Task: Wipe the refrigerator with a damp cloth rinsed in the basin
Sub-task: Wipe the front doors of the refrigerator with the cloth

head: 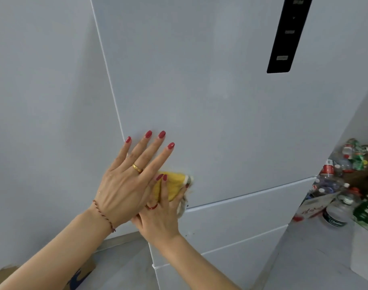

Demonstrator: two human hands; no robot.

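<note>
Wiping was underway — the right hand (158, 212) pressed the cloth (172, 185) to the fridge (199, 101) door's lower edge, the left hand (128, 181) lay flat, fingers spread, over it. Next, probably, a firm sweep along the door.

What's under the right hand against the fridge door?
A yellow cloth is pressed to the refrigerator door under the right hand; a whitish edge pokes out right. The left hand overlaps it, so the rest of the cloth is hidden.
</note>
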